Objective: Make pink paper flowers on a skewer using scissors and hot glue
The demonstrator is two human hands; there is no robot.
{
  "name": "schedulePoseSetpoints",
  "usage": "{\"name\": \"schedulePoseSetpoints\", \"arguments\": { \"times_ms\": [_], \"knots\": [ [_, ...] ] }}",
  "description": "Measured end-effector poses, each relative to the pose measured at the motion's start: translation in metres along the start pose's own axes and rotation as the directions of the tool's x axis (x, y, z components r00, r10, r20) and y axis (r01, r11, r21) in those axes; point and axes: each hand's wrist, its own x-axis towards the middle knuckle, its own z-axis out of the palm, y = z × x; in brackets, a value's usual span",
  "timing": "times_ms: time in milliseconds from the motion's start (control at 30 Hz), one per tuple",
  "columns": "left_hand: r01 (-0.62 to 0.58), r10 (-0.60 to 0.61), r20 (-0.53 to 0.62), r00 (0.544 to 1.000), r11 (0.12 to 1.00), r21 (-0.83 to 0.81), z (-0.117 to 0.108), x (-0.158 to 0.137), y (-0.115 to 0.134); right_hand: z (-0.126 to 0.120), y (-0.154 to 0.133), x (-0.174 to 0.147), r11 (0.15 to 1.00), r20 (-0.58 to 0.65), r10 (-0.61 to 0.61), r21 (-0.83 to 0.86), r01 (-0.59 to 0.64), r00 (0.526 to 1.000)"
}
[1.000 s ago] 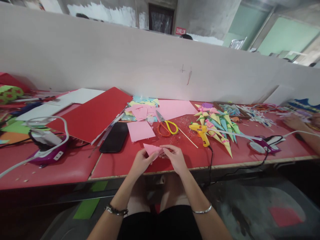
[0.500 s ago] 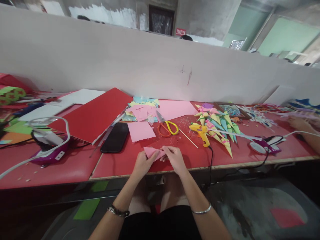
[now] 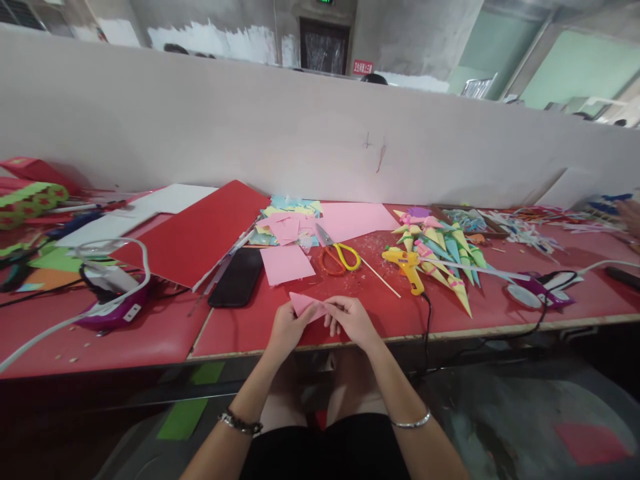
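Observation:
Between my hands, just above the table's front edge, is a small piece of pink paper (image 3: 301,303) bent to a point at its left. My left hand (image 3: 291,327) is closed on it, thumb on top. My right hand (image 3: 351,317) pinches its right end with thumb and forefinger, the other fingers curled below. Behind them lie a square pink sheet (image 3: 287,265), scissors (image 3: 341,257) with orange and yellow handles, and a thin wooden stick (image 3: 380,277). A yellow glue gun (image 3: 407,268) rests to the right, beside a pile of pastel paper cones (image 3: 453,257).
A black phone (image 3: 236,277) and a large red sheet (image 3: 200,230) lie to the left. Purple power strips (image 3: 107,313) with cables stand on both sides. Cut paper pieces (image 3: 285,223) are heaped at the back by the white partition (image 3: 225,127). Another person's hand (image 3: 629,217) is at far right.
The view has shifted slightly. My hands stay on the pink paper, with the right fingers curled a little differently. The other person's hand at far right has moved back and away.

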Motion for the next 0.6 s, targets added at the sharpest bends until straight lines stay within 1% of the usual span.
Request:
{"name": "schedulePoseSetpoints", "arguments": {
  "times_ms": [100, 267, 400, 500, 600],
  "knots": [
    [0.000, 0.000, -0.009, 1.000, 1.000, -0.015, -0.0010, 0.0011, 0.0001, 0.0015, 0.0010, -0.0007, 1.000, 0.008, 0.004, -0.020, -0.004, 1.000],
    [-0.008, 0.006, -0.059, 0.998, 0.999, -0.033, -0.0011, 0.0031, -0.0025, 0.0021, 0.0008, -0.0014, 1.000, 0.028, -0.010, -0.027, 0.010, 1.000],
    [-0.004, 0.003, -0.072, 0.997, 1.000, -0.013, 0.0003, 0.0025, -0.0049, 0.0006, 0.0000, -0.0031, 0.999, 0.047, -0.024, -0.030, 0.025, 0.999],
    [0.001, 0.000, -0.065, 0.998, 1.000, 0.015, 0.0009, 0.0021, -0.0068, -0.0005, 0.0005, -0.0038, 0.999, 0.067, -0.031, -0.037, 0.034, 0.997],
    [-0.012, 0.012, -0.019, 1.000, 1.000, 0.027, 0.0005, 0.0027, -0.0074, -0.0011, 0.0009, -0.0034, 0.997, 0.081, -0.037, -0.058, 0.041, 0.996]
  ]
}}
